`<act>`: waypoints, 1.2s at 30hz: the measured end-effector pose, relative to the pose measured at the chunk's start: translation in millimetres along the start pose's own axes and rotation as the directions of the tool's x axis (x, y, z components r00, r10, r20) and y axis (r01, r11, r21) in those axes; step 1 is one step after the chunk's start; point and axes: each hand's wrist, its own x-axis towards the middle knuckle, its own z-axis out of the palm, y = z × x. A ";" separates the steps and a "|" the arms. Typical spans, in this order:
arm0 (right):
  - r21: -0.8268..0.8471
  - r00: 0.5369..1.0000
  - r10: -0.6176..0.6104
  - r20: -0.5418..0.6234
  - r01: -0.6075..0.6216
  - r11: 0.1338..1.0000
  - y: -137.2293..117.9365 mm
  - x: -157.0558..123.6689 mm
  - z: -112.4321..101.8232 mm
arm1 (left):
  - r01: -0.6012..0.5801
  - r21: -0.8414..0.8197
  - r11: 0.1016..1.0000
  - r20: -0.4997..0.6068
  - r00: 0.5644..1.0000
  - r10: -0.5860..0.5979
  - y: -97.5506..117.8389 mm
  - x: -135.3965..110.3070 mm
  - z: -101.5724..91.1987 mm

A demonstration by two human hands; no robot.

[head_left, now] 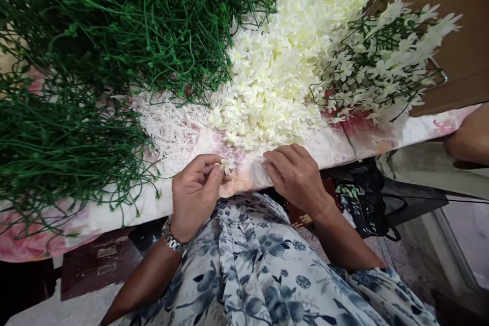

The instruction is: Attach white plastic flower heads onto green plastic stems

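Note:
Between the thumb and fingers of my left hand [198, 188] is a small white artificial flower [226, 165], its petals facing up. My right hand [296, 175] is closed in a pinch near the table's front edge, a short way to the right of the flower. Something thin and whitish shows at its fingertips, too small to name. Just beyond both hands lies a large heap of loose cream-white flower heads [267, 91]. A pile of thin white plastic pieces [168, 125] lies beyond my left hand.
Green plastic stems [145, 25] are heaped high at the back left, with more green stems [64, 147] along the left edge. Stems with white flowers [382, 66] lie at right against a cardboard box [462, 56]. A floral cloth [332, 150] covers the table.

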 end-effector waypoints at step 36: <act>0.505 0.970 -0.050 -0.238 0.168 0.847 -47.9 17.8 10.5 | -0.436 0.235 0.869 0.135 0.900 0.415 -12.9 -14.0 -10.7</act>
